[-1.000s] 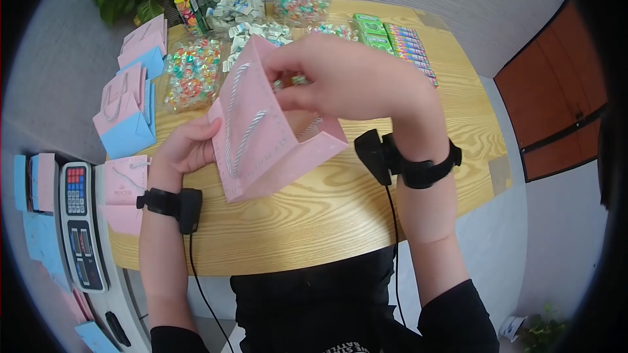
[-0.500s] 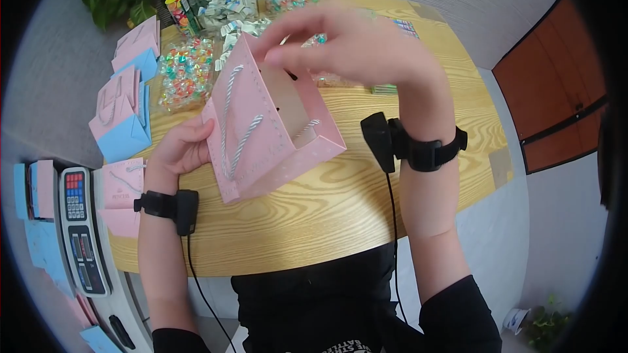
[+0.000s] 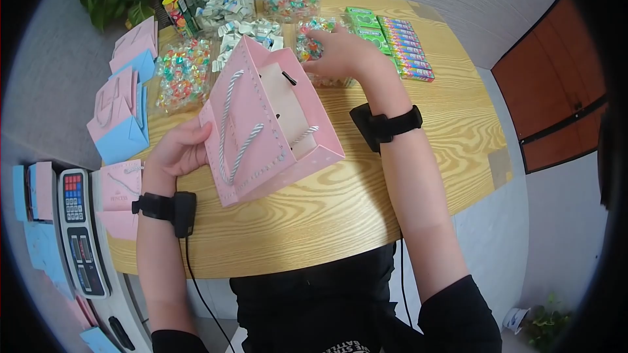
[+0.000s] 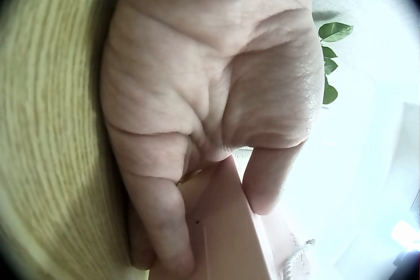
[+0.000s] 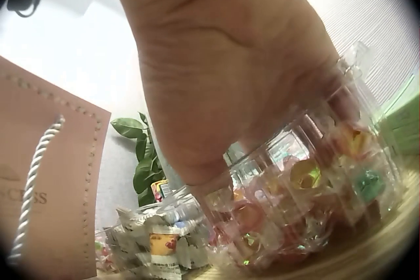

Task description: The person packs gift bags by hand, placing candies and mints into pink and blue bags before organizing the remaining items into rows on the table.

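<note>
A pink paper gift bag [image 3: 245, 131] with silver rope handles tilts over the table, its mouth facing right and its pale inside showing. My left hand [image 3: 178, 149] holds it by the left edge; in the left wrist view the thumb and fingers lie on either side of a bag corner [image 4: 230, 221]. My right hand [image 3: 350, 55] reaches into a clear plastic box [image 5: 289, 155] of wrapped candies [image 5: 246, 217], thumb and fingers apart. In the right wrist view its fingertips are partly hidden behind the box wall and candies.
More clear boxes hold colourful candies [image 3: 183, 72] and white packets [image 3: 248, 36]. Green boxes [image 3: 371, 39] and colourful candy sticks [image 3: 407, 49] lie at the back right. Pink-and-blue bags [image 3: 121, 114] line the left edge, near a scale [image 3: 82, 232].
My right hand has left the bag's mouth and moved right and down into the candy box. The bag stays in my left hand, nearly unmoved.
</note>
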Tool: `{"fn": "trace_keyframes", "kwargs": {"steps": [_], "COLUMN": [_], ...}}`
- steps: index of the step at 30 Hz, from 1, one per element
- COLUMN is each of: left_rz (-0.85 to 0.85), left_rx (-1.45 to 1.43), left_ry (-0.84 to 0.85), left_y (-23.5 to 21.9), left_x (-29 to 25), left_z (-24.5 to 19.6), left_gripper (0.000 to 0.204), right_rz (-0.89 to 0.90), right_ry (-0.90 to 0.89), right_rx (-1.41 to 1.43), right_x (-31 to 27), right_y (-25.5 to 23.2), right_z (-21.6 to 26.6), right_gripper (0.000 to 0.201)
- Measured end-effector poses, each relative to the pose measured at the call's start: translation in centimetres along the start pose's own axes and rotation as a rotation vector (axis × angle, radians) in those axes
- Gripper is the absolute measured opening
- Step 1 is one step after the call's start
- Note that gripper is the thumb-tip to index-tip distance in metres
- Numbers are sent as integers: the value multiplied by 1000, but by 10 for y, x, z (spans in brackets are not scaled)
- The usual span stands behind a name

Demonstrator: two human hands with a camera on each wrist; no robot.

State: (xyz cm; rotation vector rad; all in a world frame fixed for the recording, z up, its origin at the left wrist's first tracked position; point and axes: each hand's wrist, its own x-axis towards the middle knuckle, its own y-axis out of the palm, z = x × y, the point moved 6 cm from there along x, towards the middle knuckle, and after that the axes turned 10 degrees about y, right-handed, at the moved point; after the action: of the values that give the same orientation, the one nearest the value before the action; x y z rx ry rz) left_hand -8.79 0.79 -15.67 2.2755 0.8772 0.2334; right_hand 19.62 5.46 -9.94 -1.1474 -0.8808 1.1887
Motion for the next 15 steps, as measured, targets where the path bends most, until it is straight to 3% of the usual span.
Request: {"fn": "trace_keyframes", "kwargs": {"steps": [3,7,9,15], "left_rz": [-1,2,34,2], "left_rx": [6,0,-36,6], "left_ry": [1,5,0,-11], "left_y": [1,-1,0,-7], "left_x": [1,1,0,1], "left_z": [0,0,0,2], "left_gripper": [53,53,53,63], "right_rz": [78,28,-6,45], "right_ry": [12,-12,-132,-113], "right_rx": [55,104,162,140], "right_x": [-6,-1,4,7], "right_y": [-5,4,8,10], "right_z": [1,-5,-4,-1], "right_gripper": [75,69,57,35]}}
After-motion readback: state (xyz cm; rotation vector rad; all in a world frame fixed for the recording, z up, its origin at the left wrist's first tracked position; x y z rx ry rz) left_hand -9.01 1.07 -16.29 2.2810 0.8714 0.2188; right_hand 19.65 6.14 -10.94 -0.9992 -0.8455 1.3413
